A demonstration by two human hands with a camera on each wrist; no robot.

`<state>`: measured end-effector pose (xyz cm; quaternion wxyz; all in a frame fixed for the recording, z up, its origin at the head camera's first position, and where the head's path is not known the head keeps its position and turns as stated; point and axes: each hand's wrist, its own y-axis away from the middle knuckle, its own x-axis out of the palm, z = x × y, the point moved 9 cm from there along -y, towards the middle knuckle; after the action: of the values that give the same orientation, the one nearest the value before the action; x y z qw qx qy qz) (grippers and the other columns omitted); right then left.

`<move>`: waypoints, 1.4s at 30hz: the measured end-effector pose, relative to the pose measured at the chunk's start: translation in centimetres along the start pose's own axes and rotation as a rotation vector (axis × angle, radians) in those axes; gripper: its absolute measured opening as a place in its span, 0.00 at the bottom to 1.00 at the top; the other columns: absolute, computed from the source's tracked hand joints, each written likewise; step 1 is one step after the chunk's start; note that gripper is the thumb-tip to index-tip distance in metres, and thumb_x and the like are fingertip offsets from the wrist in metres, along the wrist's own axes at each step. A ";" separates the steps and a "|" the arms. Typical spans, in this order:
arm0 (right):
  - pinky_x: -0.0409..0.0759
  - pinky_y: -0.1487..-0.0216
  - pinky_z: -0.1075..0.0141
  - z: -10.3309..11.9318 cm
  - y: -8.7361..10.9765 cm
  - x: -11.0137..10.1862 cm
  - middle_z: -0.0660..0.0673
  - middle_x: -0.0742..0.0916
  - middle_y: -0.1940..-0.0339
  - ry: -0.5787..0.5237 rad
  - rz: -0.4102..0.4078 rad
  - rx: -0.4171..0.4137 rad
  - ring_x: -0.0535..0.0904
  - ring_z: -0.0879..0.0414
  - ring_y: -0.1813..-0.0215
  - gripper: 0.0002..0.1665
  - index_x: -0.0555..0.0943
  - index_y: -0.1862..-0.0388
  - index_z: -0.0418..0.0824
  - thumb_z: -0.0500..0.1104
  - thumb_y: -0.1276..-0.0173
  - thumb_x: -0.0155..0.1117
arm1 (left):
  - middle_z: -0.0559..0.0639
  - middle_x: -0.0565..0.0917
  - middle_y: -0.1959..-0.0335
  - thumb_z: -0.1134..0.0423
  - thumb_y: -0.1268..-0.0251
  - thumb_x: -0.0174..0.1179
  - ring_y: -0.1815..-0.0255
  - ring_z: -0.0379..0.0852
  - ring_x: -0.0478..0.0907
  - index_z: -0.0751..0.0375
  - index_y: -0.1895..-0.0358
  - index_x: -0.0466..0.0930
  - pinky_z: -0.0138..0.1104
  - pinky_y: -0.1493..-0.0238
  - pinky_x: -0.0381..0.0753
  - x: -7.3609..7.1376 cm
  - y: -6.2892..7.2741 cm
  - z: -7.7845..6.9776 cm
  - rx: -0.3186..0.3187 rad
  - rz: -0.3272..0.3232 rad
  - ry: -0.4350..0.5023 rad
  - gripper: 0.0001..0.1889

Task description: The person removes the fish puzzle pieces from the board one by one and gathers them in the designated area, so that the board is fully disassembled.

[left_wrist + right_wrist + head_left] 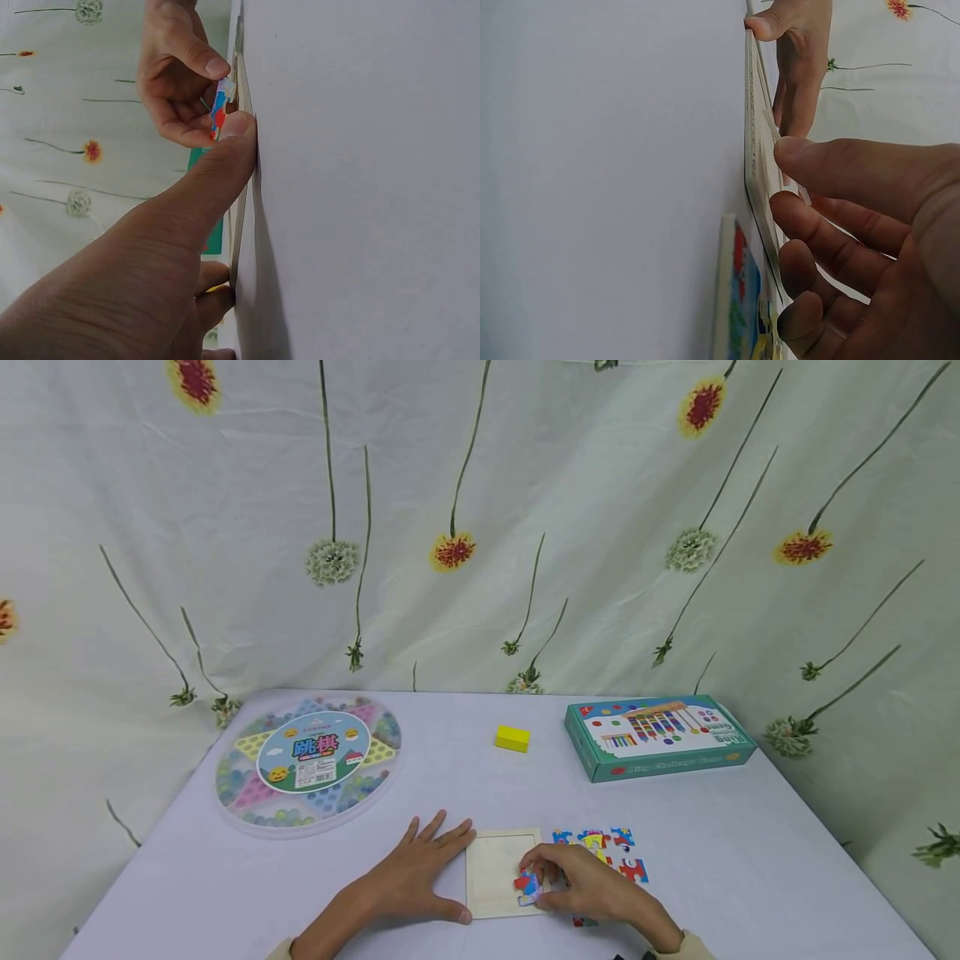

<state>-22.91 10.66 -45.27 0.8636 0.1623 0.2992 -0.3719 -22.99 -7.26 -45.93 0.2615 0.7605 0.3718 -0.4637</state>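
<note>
A pale wooden puzzle tray [491, 878] with a raised rim lies flat on the white table. My left hand [408, 878] spreads over its left side, thumb and fingertips at the rim, fingers straight. Between thumb and fingers, my right hand [592, 883] pinches a jigsaw piece [528, 888] printed in blue and red, above the tray's right part. In the left wrist view that jigsaw piece [219, 109] is tilted up on edge. Several loose jigsaw pieces [632, 870] lie right of the tray, partly hidden by the right hand.
A round Chinese checkers set [313, 752] with marbles rests at the back left. Behind the tray sits a yellow block [512, 739]. At the back right is a green game box [660, 739]. A flowered cloth [480, 527] hangs behind the table.
</note>
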 end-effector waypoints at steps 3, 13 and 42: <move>0.75 0.63 0.73 0.2 0.1 -0.1 0.56 0.79 0.67 -0.008 0.000 -0.008 0.73 0.64 0.65 0.19 0.79 0.49 0.49 0.44 0.39 0.70 | 0.47 0.56 0.24 0.25 0.56 0.59 0.23 0.61 0.41 0.54 0.26 0.57 0.62 0.28 0.37 0.0 0.0 0.0 0.000 0.001 -0.003 0.56; 0.75 0.66 0.73 0.2 0.5 -0.7 0.55 0.81 0.68 -0.012 -0.037 0.001 0.74 0.63 0.66 0.19 0.81 0.49 0.50 0.47 0.40 0.71 | 0.47 0.56 0.24 0.25 0.56 0.60 0.23 0.62 0.41 0.55 0.26 0.57 0.62 0.28 0.36 0.0 0.0 -0.1 -0.001 0.000 0.003 0.56; 0.77 0.67 0.72 -1.6 4.1 -3.6 0.55 0.80 0.69 -0.018 -0.147 -0.018 0.74 0.64 0.66 0.20 0.80 0.48 0.49 0.44 0.40 0.70 | 0.47 0.56 0.24 0.24 0.57 0.60 0.23 0.61 0.41 0.55 0.26 0.56 0.62 0.28 0.36 0.0 0.0 0.0 0.008 -0.004 0.010 0.57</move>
<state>-22.48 16.25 -43.96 0.8379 0.1289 0.3060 -0.4332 -22.95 -7.21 -45.95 0.2558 0.7631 0.3729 -0.4618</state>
